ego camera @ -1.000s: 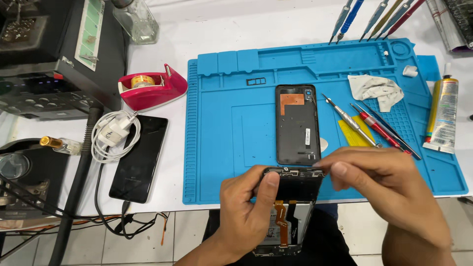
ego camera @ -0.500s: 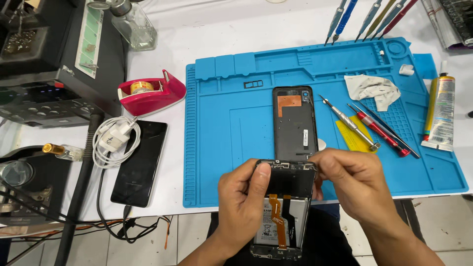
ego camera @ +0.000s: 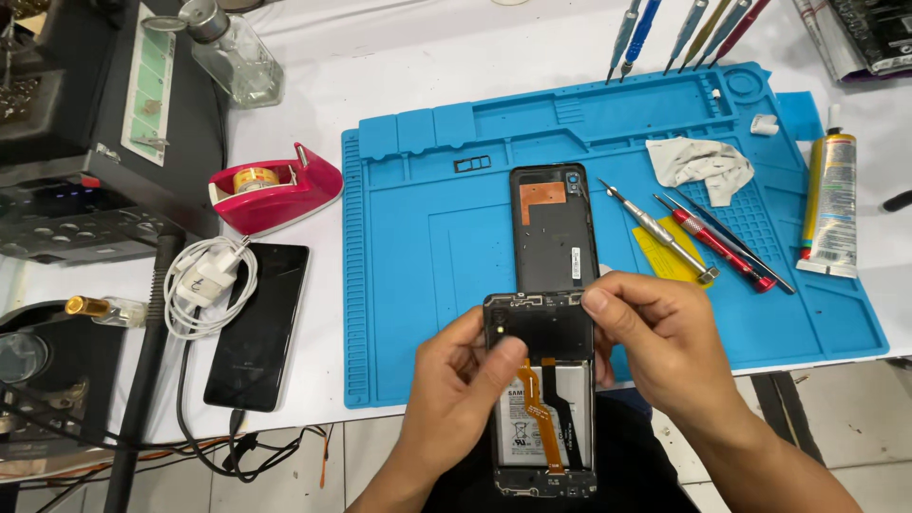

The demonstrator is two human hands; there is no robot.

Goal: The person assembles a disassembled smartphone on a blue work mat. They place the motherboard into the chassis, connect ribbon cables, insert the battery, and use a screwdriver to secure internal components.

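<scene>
— Head view: status of the hands?

— Left hand (ego camera: 454, 394) grips the opened phone (ego camera: 543, 389) along its left edge, thumb across the upper black cover. Right hand (ego camera: 665, 347) pinches the top right corner, fingers closed on it. The phone is held upright at the near edge of the blue mat (ego camera: 427, 275), battery and orange flex cable exposed.

— Surroundings?

— A detached back cover (ego camera: 554, 228) lies on the mat just above the phone. Screwdrivers (ego camera: 708, 242) lie right of it; a red tape dispenser (ego camera: 274, 186) and a black phone (ego camera: 258, 323) lie left of the mat.
</scene>
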